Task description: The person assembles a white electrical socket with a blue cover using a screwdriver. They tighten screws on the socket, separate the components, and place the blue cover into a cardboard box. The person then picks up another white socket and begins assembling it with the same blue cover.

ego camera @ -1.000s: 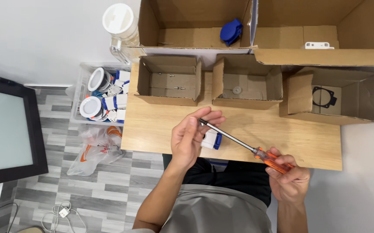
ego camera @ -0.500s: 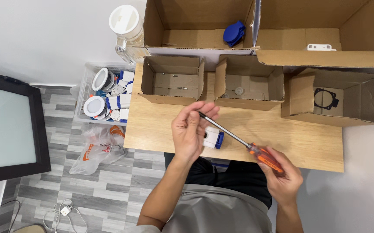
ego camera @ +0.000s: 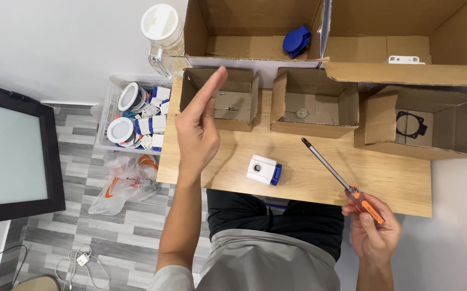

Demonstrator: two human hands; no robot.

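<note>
My right hand (ego camera: 374, 230) grips the orange handle of a long screwdriver (ego camera: 334, 175) near the table's front right corner; its dark shaft points up-left over the wood. My left hand (ego camera: 196, 126) is raised edge-on above the left part of the wooden table (ego camera: 319, 178), fingers straight and together, reaching toward a small cardboard box (ego camera: 223, 99) that holds screws. I cannot see anything in that hand. A small white and blue plastic part (ego camera: 264, 170) lies on the table between my hands, apart from both.
A second small box (ego camera: 314, 103) with a washer, a box with a black gasket (ego camera: 412, 125), and two large boxes behind hold a blue part (ego camera: 297, 41) and a white part (ego camera: 405, 59). A bin of parts (ego camera: 133, 116), plastic bag, bottle and monitor (ego camera: 7, 151) stand left.
My left hand let go of the screwdriver tip and rose toward the left small box. The white and blue part now lies bare on the table. My right hand stayed low with the screwdriver.
</note>
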